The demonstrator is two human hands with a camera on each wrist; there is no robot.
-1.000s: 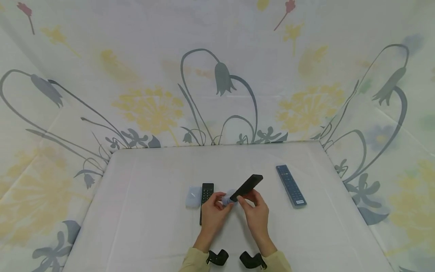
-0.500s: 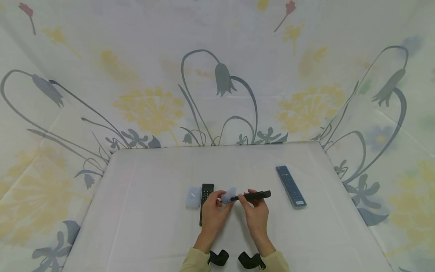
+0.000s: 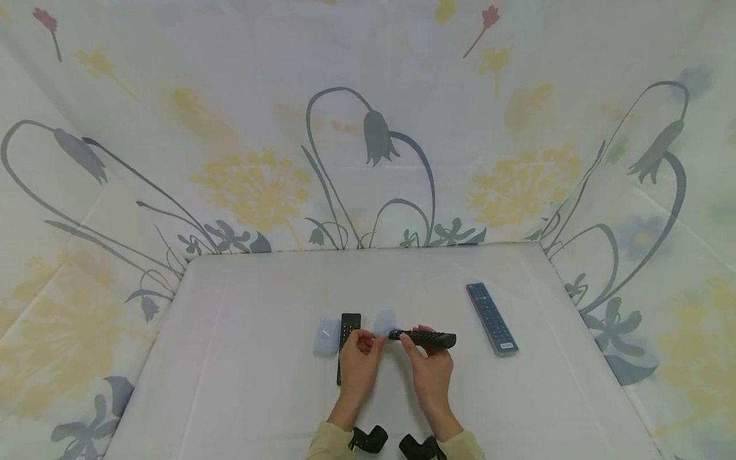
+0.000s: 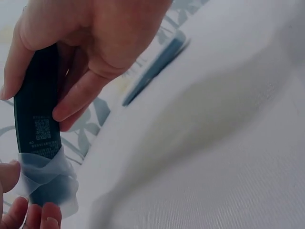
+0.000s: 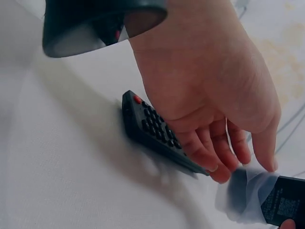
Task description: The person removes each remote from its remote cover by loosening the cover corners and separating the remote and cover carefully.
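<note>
In the head view my right hand (image 3: 434, 378) holds a black remote control (image 3: 439, 340) between thumb and fingers, its keys partly in sight. A translucent pale-blue soft cover (image 3: 385, 321) is at the remote's left end. My left hand (image 3: 359, 367) pinches this cover. In the left wrist view the cover (image 4: 45, 171) is bunched around the remote's lower end, and a printed code shows on the bare back of the remote (image 4: 40, 114). The right wrist view shows the left thumb at the cover's edge (image 5: 259, 193).
A second black remote (image 3: 349, 326) lies on the white table (image 3: 259, 358), partly behind the left hand. Left of it is a folded pale-blue cover (image 3: 326, 337). A blue-covered remote (image 3: 492, 319) lies to the right. Flowered cloth (image 3: 259, 185) surrounds the table.
The remote in my right hand has swung from a raised slant to nearly level and turned so its keys show. The cover at its left end spreads upward, and the left fingers have shifted slightly left.
</note>
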